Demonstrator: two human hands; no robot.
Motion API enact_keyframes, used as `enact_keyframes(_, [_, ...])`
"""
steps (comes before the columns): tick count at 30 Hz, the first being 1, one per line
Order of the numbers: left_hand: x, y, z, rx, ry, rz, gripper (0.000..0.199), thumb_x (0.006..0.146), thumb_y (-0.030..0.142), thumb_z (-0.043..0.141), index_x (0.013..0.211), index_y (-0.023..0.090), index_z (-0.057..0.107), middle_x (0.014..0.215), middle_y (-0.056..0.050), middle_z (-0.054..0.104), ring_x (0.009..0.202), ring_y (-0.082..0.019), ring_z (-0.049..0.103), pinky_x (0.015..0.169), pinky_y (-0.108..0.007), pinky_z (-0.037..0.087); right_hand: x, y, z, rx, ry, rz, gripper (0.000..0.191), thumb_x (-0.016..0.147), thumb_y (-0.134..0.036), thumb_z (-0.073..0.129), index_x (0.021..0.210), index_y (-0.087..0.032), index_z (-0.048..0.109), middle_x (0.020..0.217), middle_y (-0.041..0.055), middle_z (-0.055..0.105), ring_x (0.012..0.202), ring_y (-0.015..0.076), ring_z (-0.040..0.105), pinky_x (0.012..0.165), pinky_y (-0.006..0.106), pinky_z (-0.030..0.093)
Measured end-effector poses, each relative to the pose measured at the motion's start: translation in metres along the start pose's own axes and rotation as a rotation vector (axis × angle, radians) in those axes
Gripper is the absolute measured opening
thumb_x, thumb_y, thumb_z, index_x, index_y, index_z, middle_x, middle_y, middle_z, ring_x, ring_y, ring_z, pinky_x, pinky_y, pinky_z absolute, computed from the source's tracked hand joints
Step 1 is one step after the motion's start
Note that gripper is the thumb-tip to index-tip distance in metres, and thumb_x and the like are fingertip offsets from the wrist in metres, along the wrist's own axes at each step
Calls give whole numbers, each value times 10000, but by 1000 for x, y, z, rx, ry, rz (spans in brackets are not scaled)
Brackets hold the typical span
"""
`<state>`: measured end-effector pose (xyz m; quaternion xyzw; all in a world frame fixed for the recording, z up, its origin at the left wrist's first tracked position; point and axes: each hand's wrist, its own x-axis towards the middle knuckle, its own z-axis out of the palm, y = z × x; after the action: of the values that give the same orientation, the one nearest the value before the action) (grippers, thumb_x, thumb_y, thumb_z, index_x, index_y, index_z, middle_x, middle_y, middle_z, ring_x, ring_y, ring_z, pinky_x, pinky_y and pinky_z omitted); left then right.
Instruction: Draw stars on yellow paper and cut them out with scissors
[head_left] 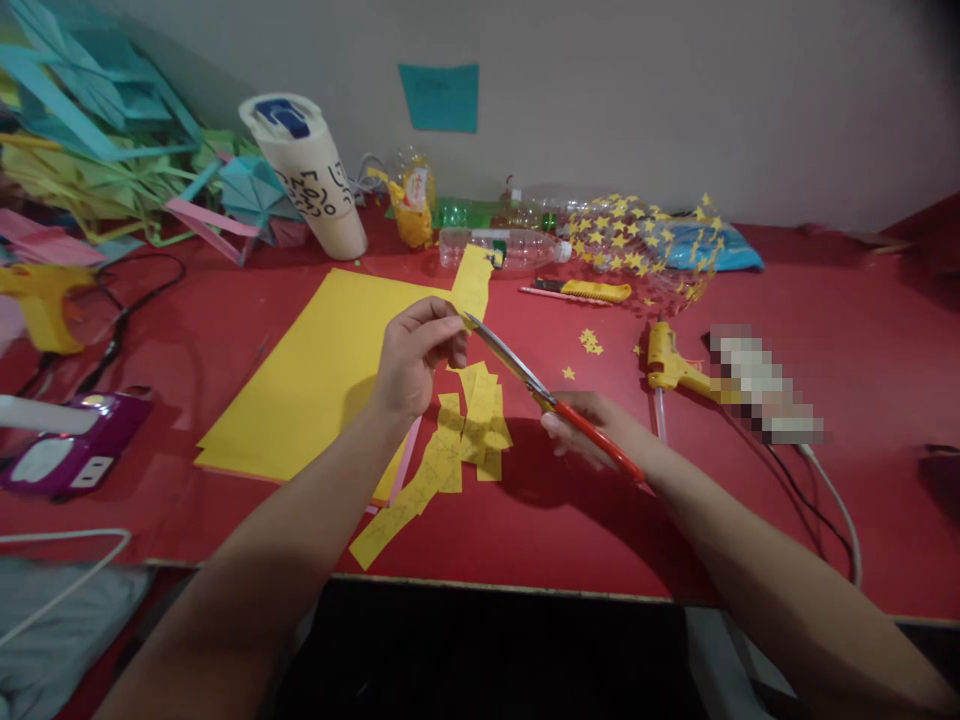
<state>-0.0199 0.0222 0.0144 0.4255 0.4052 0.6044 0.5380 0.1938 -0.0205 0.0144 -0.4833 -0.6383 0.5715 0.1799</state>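
My left hand (420, 350) pinches the lower end of a yellow paper strip (472, 280) above the table. My right hand (589, 430) is closed around the red handles of a pair of scissors (529, 380). The blade tips meet the paper right beside my left fingertips. Below my hands lie several yellow strips (442, 455) with faint star outlines drawn on them. A stack of yellow paper sheets (300, 370) rests under and left of my left wrist. Small cut yellow stars (591, 342) lie right of the scissors.
A yellow glue gun (667, 365) and a power strip (769, 385) are at right. Plastic bottles (510, 248), a cutter knife (592, 291) and a star-covered clear bottle (637, 235) sit behind. A tumbler (315, 180), paper shapes (112, 130) and another glue gun (49, 300) stand left.
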Motion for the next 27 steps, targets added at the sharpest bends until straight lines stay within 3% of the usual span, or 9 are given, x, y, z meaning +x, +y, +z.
enact_keyframes(7, [1, 0, -1, 76, -4, 25, 82, 573, 233, 657, 593, 182, 596, 477, 51, 575, 396, -67, 513, 387, -186, 444, 0, 0, 0, -1, 9, -1, 574, 687, -745, 665, 619, -213, 460, 497, -84, 394, 434, 63, 418, 521, 253, 517])
enact_keyframes(17, [2, -1, -2, 82, -16, 77, 68, 574, 225, 662, 626, 183, 649, 489, 51, 585, 403, -73, 510, 377, -197, 448, 1, 8, -3, 9, -67, -8, 615, 695, -816, 591, 635, -228, 420, 428, -109, 366, 325, 42, 358, 389, 223, 423])
enact_keyframes(27, [1, -3, -4, 109, -50, 64, 65, 613, 233, 665, 654, 185, 648, 515, 44, 584, 420, -77, 524, 408, -205, 466, -3, 1, -1, 35, -55, 26, 629, 702, -827, 573, 647, -209, 469, 448, -74, 459, 311, 35, 362, 323, 194, 308])
